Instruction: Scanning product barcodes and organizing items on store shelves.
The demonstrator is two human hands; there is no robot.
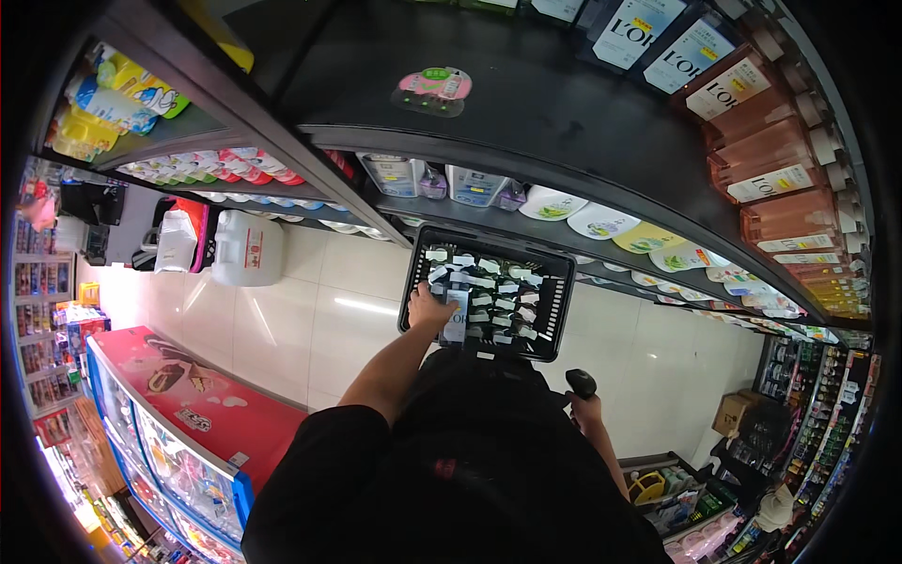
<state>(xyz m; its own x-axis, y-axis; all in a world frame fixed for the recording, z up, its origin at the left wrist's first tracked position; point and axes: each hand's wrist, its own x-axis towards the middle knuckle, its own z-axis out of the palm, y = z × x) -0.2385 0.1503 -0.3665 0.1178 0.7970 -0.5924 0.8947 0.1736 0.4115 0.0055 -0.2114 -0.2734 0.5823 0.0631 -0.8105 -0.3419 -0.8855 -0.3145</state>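
Observation:
My left hand (430, 308) reaches down into a black plastic basket (561, 315), its fingers closed around a bottle with a pale label (455, 324) near the basket's left side. Several more bottles with white pump tops (504, 303) stand upright in rows beside it. Low on the right, my right hand (584, 412) is wrapped around a black hand-held device with a rounded head (581, 382), possibly a scanner. Its lower part is hidden in my grip.
A black shelf (564, 122) runs across the front, carrying pink bottles (785, 179) at right and a pink-and-green tag (435, 89). White jugs (246, 246) stand on the tiled floor (348, 282). A red-topped freezer (202, 385) is at left, a bin of goods (676, 503) at lower right.

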